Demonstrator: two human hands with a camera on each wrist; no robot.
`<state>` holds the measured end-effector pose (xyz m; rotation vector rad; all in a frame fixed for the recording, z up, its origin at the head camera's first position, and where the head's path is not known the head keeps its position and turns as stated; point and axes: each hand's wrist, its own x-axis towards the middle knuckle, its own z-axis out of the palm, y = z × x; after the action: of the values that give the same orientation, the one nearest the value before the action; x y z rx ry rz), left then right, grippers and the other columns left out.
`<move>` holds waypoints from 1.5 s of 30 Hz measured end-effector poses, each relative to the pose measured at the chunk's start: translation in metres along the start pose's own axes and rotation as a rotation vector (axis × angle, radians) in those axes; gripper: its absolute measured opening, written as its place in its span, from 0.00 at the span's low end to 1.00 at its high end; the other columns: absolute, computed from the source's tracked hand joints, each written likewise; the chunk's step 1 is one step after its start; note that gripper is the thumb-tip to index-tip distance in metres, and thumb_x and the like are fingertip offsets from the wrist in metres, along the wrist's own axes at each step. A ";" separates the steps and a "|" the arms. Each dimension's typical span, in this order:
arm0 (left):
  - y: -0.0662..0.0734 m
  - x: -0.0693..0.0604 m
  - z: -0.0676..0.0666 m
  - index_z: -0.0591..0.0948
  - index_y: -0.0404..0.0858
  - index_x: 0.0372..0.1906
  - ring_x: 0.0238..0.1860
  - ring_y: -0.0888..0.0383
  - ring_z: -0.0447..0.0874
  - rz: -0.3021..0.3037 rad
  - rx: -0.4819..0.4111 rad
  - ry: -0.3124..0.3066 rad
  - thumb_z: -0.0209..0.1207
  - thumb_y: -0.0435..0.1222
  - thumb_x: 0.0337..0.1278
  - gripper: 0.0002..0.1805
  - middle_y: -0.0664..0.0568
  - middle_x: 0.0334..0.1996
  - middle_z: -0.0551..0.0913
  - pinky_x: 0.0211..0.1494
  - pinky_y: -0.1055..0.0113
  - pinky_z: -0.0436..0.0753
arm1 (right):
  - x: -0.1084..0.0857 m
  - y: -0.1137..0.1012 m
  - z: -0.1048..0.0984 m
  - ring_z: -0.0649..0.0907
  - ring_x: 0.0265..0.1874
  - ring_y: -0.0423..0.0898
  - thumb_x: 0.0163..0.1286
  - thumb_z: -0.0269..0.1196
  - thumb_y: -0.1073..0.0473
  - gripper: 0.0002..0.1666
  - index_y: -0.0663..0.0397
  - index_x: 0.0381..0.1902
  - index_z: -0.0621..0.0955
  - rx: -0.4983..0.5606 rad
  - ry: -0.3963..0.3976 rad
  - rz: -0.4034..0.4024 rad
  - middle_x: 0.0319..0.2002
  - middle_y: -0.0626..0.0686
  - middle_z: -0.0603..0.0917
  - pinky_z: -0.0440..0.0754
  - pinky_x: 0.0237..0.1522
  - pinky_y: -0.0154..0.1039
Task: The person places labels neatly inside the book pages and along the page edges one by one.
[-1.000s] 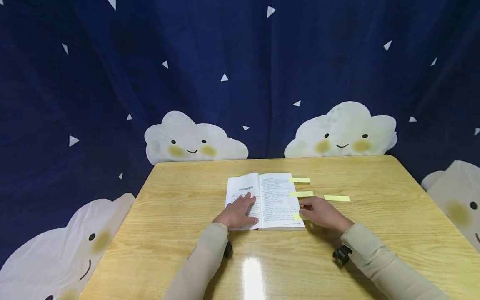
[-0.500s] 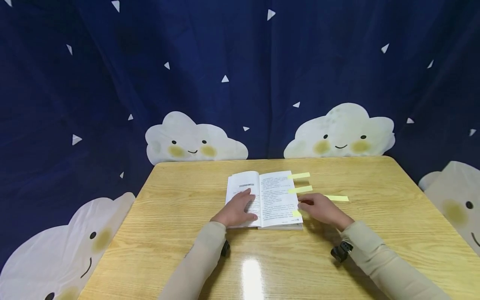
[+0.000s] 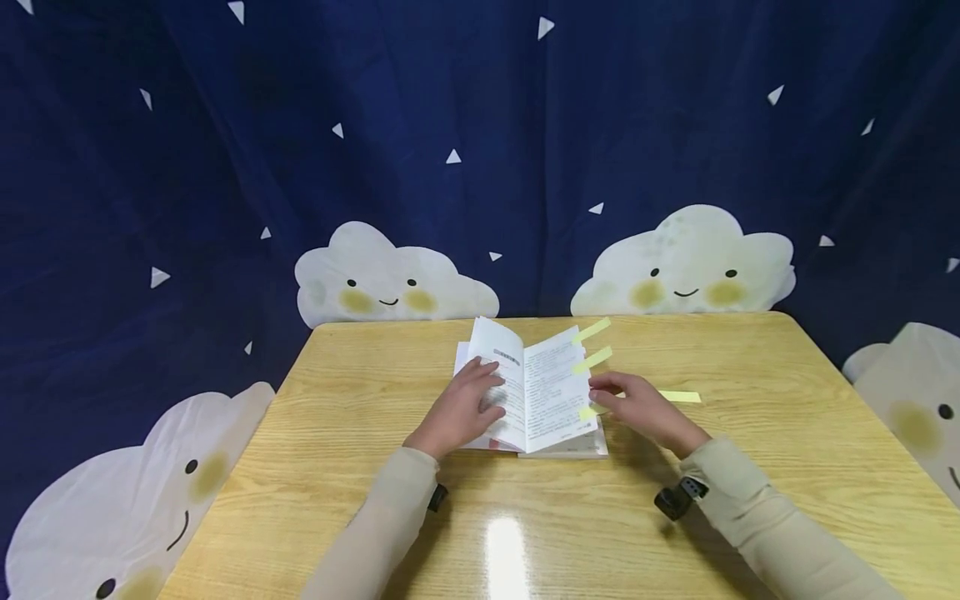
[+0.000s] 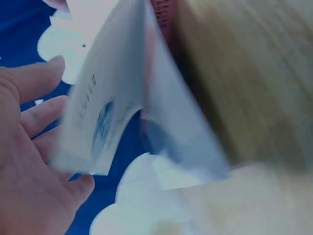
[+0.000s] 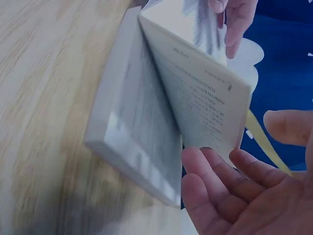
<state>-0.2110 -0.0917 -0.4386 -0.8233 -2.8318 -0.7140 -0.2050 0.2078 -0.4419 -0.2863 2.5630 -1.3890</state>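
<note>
An open book (image 3: 555, 392) lies on the table, its middle pages raised and tilted up off the thicker page block. Yellow sticky strips (image 3: 594, 360) jut from the lifted right-hand page. My left hand (image 3: 461, 408) is at the raised left-hand pages, fingers spread; in the left wrist view the thumb stands apart from the page (image 4: 105, 112). On the other side my right hand (image 3: 637, 408) touches the outer edge of the lifted right-hand pages. The right wrist view shows its fingertips (image 5: 195, 156) behind those pages, with the thumb held away from them.
Another yellow strip (image 3: 680, 397) lies on the wooden table (image 3: 360, 375), right of the book and close to my right hand. Behind the table hangs a dark blue curtain (image 3: 420, 100) printed with clouds.
The pages on both sides have risen from nearly flat to a tilt, and the yellow strips swung upward with them. My left hand has come off its flat rest and shifted slightly left.
</note>
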 end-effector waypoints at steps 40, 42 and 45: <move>0.047 -0.028 -0.016 0.87 0.47 0.45 0.50 0.60 0.83 0.421 0.296 0.395 0.69 0.46 0.54 0.14 0.61 0.45 0.89 0.57 0.64 0.79 | 0.019 -0.036 0.014 0.70 0.69 0.65 0.80 0.28 0.34 0.43 0.58 0.78 0.56 0.248 -0.331 -0.113 0.76 0.63 0.62 0.77 0.61 0.48; 0.052 -0.030 -0.014 0.87 0.49 0.41 0.45 0.62 0.83 0.456 0.333 0.414 0.69 0.45 0.54 0.10 0.63 0.40 0.89 0.52 0.66 0.80 | 0.020 -0.039 0.017 0.70 0.69 0.65 0.80 0.29 0.34 0.43 0.59 0.77 0.57 0.241 -0.322 -0.111 0.76 0.63 0.63 0.77 0.60 0.46; 0.060 -0.033 -0.011 0.87 0.51 0.39 0.43 0.62 0.81 0.502 0.413 0.396 0.67 0.44 0.57 0.06 0.65 0.38 0.87 0.49 0.68 0.78 | 0.022 -0.042 0.021 0.71 0.69 0.64 0.80 0.30 0.36 0.41 0.59 0.76 0.59 0.214 -0.316 -0.119 0.76 0.62 0.63 0.77 0.60 0.46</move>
<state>-0.1513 -0.0680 -0.4118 -1.1016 -2.1731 -0.1813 -0.2169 0.1623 -0.4197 -0.5778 2.1544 -1.5072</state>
